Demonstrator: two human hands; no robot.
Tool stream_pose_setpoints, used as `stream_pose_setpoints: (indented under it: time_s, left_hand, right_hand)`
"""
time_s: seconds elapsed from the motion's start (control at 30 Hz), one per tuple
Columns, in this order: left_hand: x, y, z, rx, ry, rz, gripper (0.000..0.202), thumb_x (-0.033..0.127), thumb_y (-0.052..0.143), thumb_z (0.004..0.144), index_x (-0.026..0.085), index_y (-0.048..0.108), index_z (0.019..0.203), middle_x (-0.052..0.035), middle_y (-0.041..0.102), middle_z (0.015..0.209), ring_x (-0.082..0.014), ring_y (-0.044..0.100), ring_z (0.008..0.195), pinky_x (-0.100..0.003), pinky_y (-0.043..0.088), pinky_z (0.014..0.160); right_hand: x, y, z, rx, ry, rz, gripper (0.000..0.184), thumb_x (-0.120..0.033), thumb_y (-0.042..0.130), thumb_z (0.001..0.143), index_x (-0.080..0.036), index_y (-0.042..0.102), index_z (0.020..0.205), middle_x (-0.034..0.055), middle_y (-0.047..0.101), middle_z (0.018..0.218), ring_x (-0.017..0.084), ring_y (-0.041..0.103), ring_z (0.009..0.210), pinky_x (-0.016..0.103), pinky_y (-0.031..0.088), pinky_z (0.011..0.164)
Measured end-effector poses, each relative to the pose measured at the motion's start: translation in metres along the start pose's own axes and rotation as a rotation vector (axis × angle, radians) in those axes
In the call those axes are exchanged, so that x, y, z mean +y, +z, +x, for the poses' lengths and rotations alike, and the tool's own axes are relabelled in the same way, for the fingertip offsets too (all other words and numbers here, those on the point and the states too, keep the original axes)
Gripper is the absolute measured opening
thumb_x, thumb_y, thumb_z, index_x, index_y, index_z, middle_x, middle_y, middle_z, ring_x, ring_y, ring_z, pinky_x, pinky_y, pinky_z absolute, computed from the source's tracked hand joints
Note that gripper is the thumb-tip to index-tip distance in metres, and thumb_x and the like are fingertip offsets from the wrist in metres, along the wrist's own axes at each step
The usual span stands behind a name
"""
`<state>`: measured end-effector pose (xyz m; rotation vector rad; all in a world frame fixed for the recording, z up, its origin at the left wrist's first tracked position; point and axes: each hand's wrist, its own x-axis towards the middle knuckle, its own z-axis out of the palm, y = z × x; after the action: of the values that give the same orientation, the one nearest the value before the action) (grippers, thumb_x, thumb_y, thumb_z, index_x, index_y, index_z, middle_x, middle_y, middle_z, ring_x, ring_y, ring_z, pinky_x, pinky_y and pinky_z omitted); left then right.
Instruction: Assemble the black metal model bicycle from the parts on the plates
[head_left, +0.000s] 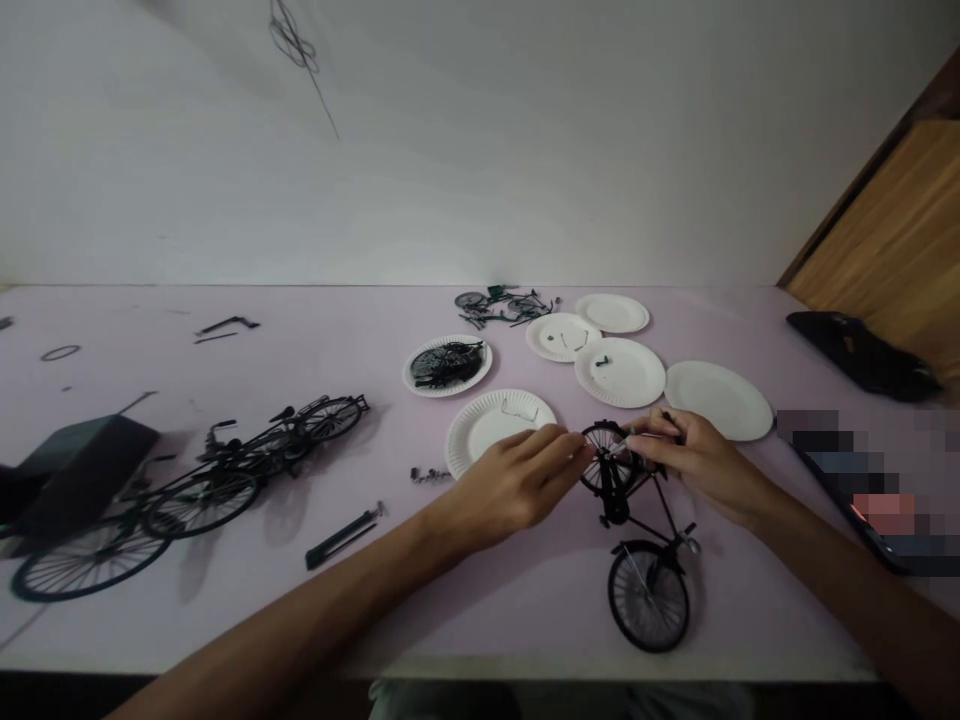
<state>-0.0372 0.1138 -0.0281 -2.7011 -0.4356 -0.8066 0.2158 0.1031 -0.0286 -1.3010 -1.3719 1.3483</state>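
Lone camera on person's head, facing forward and down; pink tabletop point(465, 615) spread below, miniature bicycle point(616, 502) fairly near lens, pale wall point(525, 150) closing far side.

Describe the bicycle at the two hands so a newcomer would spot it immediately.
On the pink table, go right of centre, near the front edge. There a small black bicycle has its far wheel between the left hand and right hand. The other bicycles are further left, away from both hands.
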Motion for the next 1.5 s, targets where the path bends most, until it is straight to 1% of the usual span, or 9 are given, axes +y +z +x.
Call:
stream_pose_setpoints:
  time_s: [0.13,0.3,0.43,0.63,0.77,0.87,1.07,1.3,1.5]
  left_hand:
    - [-0.003,0.001,0.001,0.024,-0.131,-0.071,0.026,0.006,0.052,0.091,0.011,0.058,0.115,-0.0108,0.068,0.112,-0.0231,0.061,0.101,-0.038,0.055,0.078]
    - [0.009,0.004,0.012,0.104,-0.298,-0.15,0.012,0.02,0.057,0.095,0.016,0.063,0.105,-0.0062,0.069,0.098,-0.0187,0.059,0.085,-0.034,0.044,0.07]
    - [0.014,0.005,0.016,0.083,-0.368,-0.245,0.014,0.023,0.056,0.097,0.018,0.065,0.106,-0.0044,0.068,0.092,-0.0179,0.056,0.083,-0.033,0.039,0.07]
    - [0.012,0.001,0.014,-0.03,-0.249,-0.275,0.027,0.008,0.049,0.095,0.02,0.065,0.114,-0.0068,0.067,0.11,-0.0198,0.055,0.093,-0.034,0.038,0.073]
    - [0.008,-0.002,0.012,-0.061,-0.167,-0.272,0.027,0.009,0.048,0.098,0.02,0.062,0.118,-0.0061,0.069,0.116,-0.02,0.058,0.103,-0.036,0.039,0.082]
    - [0.005,-0.004,0.01,-0.079,-0.149,-0.292,0.023,0.011,0.048,0.099,0.02,0.062,0.115,-0.0052,0.069,0.119,-0.0197,0.059,0.108,-0.037,0.038,0.089]
    - [0.004,-0.005,0.009,-0.15,-0.163,-0.377,0.015,0.014,0.048,0.101,0.019,0.059,0.111,-0.0043,0.07,0.113,-0.0153,0.06,0.105,-0.034,0.038,0.093]
    - [0.007,-0.004,0.009,-0.114,-0.219,-0.442,0.017,0.017,0.051,0.1,0.019,0.055,0.117,-0.0048,0.068,0.111,-0.0145,0.061,0.102,-0.032,0.041,0.091]
    - [0.008,-0.005,0.008,-0.137,-0.155,-0.427,0.02,0.012,0.046,0.1,0.018,0.056,0.117,-0.0058,0.07,0.106,-0.0172,0.061,0.1,-0.035,0.04,0.093]
  right_hand:
    - [-0.002,0.002,0.0,0.034,-0.02,-0.01,0.048,-0.038,0.076,0.076,-0.023,0.032,0.068,0.0089,0.07,0.109,0.02,0.064,0.094,0.032,0.051,0.079]
    - [-0.008,0.013,-0.007,-0.008,-0.027,-0.027,0.049,-0.035,0.075,0.076,-0.024,0.029,0.067,0.0109,0.072,0.112,0.021,0.068,0.091,0.033,0.055,0.078]
    - [-0.011,0.023,-0.013,-0.06,-0.029,-0.017,0.05,-0.031,0.076,0.074,-0.024,0.027,0.066,0.0115,0.072,0.113,0.021,0.07,0.086,0.035,0.056,0.076]
    - [-0.004,0.025,-0.014,-0.123,-0.017,0.004,0.046,-0.025,0.074,0.075,-0.023,0.028,0.067,0.0091,0.072,0.111,0.017,0.069,0.08,0.029,0.053,0.066]
    - [-0.001,0.022,-0.012,-0.134,-0.003,-0.009,0.047,-0.029,0.074,0.076,-0.023,0.028,0.067,0.0089,0.072,0.112,0.017,0.07,0.081,0.029,0.054,0.068]
    - [-0.003,0.021,-0.012,-0.132,-0.003,-0.056,0.046,-0.027,0.074,0.075,-0.023,0.029,0.067,0.0095,0.074,0.109,0.019,0.07,0.084,0.031,0.055,0.07]
    - [-0.003,0.021,-0.013,-0.173,0.017,-0.011,0.047,-0.029,0.076,0.075,-0.024,0.03,0.068,0.0094,0.074,0.111,0.019,0.072,0.083,0.031,0.055,0.069]
    - [-0.007,0.021,-0.015,-0.182,0.025,-0.068,0.048,-0.032,0.076,0.075,-0.024,0.029,0.069,0.01,0.073,0.112,0.022,0.072,0.087,0.033,0.057,0.07]
    - [-0.007,0.022,-0.016,-0.209,0.072,-0.102,0.046,-0.029,0.077,0.074,-0.023,0.031,0.071,0.0082,0.07,0.114,0.019,0.07,0.083,0.029,0.055,0.067]
